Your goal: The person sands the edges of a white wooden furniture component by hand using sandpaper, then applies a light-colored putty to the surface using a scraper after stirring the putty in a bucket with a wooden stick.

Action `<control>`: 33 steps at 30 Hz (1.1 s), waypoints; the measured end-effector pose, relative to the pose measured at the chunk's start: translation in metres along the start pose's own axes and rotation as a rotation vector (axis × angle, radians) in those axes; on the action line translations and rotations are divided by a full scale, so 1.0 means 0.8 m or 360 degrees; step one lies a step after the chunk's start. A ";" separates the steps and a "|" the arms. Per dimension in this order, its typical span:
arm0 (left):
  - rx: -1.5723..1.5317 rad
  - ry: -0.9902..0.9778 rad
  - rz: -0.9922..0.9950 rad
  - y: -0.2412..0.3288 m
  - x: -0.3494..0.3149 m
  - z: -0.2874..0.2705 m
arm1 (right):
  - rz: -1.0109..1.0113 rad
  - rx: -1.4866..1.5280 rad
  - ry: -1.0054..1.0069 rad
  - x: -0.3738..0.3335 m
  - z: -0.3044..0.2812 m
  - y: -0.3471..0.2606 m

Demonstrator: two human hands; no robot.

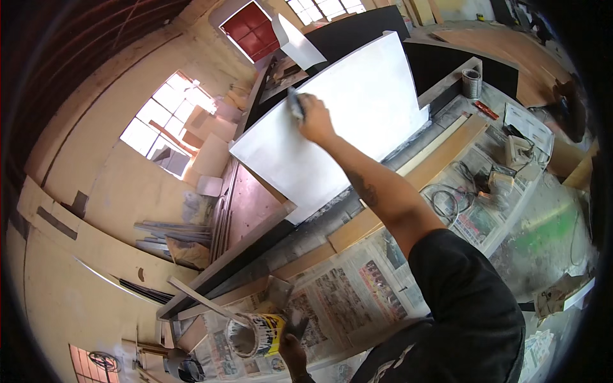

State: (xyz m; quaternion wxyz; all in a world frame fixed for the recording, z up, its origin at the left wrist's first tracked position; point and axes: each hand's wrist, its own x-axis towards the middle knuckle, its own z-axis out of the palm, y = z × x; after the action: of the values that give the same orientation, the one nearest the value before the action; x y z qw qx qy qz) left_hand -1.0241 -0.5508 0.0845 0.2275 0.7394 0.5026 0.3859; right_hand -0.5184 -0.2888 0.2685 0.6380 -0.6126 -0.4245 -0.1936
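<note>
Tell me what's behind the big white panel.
Black boards show past the top and right edges of the white panel; whatever lies directly behind its face is hidden.

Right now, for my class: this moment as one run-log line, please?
right hand: grey pad against white panel | left hand: beside yellow-labelled can, grip unclear | silver tin: upright

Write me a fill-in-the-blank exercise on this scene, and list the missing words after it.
1. The large panel that the right hand works at is ____ in colour.
2. The bright colour on the outside of the open tin beside the left hand is ____.
3. The printed sheets spread out near the tin are pages of ____.
4. The short sleeve on the right arm is ____.

Missing words: white; yellow; newspaper; black.
</note>
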 end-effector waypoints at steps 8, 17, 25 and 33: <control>-0.2237 0.0101 -0.0676 0.108 0.113 0.047 | -0.0346 0.1236 -0.1132 -0.172 -0.105 -0.115; -0.0536 -0.0181 0.0008 0.114 0.102 0.019 | 0.0216 0.1082 -0.2663 -0.256 -0.215 -0.097; -0.0733 0.0337 -0.0044 0.068 0.056 -0.018 | -0.0428 -0.0899 -0.0280 0.036 -0.128 0.044; -0.2089 0.0122 -0.1010 0.069 0.040 -0.014 | -0.0571 -0.1103 -0.1146 0.007 -0.045 -0.068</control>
State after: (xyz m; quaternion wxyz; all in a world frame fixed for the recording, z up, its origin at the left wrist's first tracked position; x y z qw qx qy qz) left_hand -0.9955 -0.5437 0.1417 0.7071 0.2552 0.3655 0.5488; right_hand -0.5459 -0.3309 0.3105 0.1690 -0.7330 -0.6259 -0.2060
